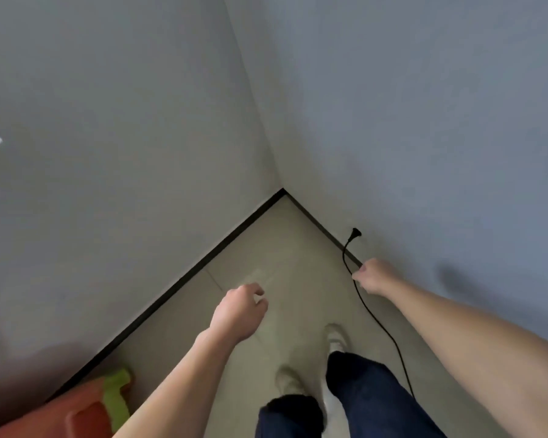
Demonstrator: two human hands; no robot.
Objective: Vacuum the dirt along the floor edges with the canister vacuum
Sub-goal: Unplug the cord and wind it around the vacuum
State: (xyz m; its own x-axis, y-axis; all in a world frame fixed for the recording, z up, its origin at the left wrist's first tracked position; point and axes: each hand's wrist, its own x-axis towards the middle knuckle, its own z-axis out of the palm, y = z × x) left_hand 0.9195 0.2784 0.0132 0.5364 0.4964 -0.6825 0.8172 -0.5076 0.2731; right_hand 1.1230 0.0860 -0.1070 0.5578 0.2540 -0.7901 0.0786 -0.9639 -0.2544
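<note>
My right hand [375, 276] is shut on a thin black power cord [381, 327], close to the right wall. The cord's black plug [355, 233] sticks up past my fist, in front of the wall. Behind my hand the cord trails down across the floor to the lower right. My left hand [239, 311] hovers over the floor with its fingers loosely curled and nothing in it. The canister vacuum itself is not in view.
Two grey walls meet at a corner [283, 189], with a dark skirting strip [184, 279] along the beige tile floor [285, 248]. An orange and green plastic object [92, 403] sits at the lower left. My legs and light shoes [336, 339] stand below.
</note>
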